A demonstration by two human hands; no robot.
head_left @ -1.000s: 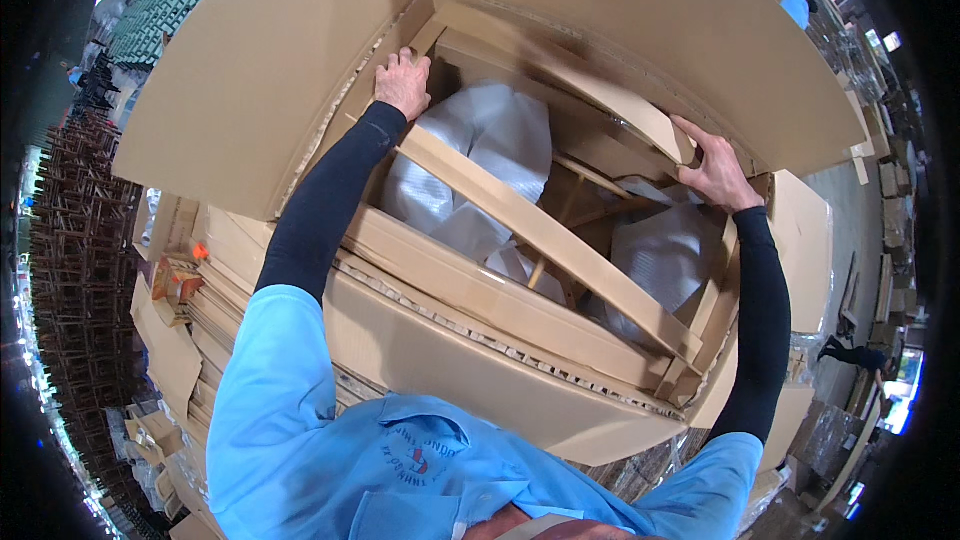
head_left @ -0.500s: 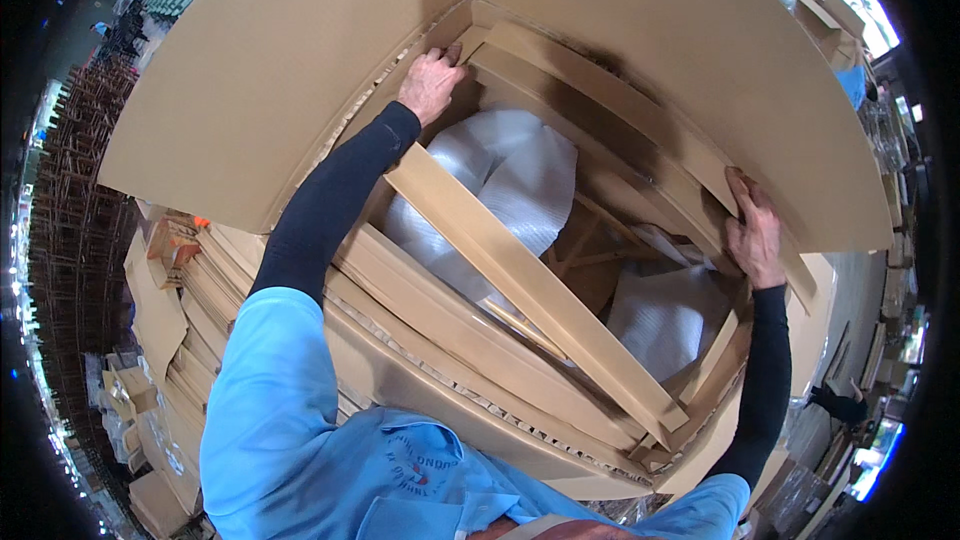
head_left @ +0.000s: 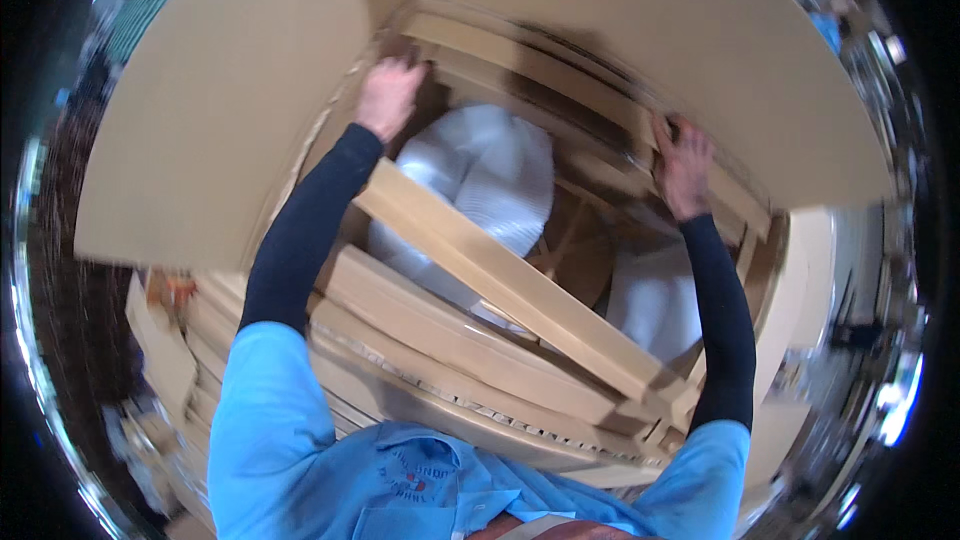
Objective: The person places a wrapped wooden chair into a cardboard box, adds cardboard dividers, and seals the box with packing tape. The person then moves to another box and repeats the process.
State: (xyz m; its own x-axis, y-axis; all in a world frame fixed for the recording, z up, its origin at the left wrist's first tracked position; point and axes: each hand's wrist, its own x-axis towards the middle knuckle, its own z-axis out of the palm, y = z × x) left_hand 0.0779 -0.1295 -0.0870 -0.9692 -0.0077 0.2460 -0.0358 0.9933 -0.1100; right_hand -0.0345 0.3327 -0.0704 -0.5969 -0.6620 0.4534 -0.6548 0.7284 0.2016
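Note:
A large open cardboard box (head_left: 420,375) stands in front of me. Inside its far wall lies a long cardboard strip (head_left: 580,75). My left hand (head_left: 388,98) is curled at the strip's left end, by the far left corner; motion blurs its fingertips. Farther right, my right hand (head_left: 685,165) grips the same strip, fingers over its upper edge. A second cardboard strip (head_left: 520,285) crosses the opening diagonally between my arms. Below it sit a large item in white foam wrap (head_left: 490,165) and another foam-wrapped item (head_left: 650,300), partly behind my right forearm.
Tall box flaps rise at the left (head_left: 220,110) and at the far side (head_left: 650,20). Stacked flat cardboard (head_left: 165,340) lies left of the box. Thin wooden-looking bars (head_left: 560,230) show deep inside between the wrapped items.
My right hand has shifted left and farther away along the far strip. The left hand has moved slightly left and nearer in the picture. The whole view has shifted and blurred.

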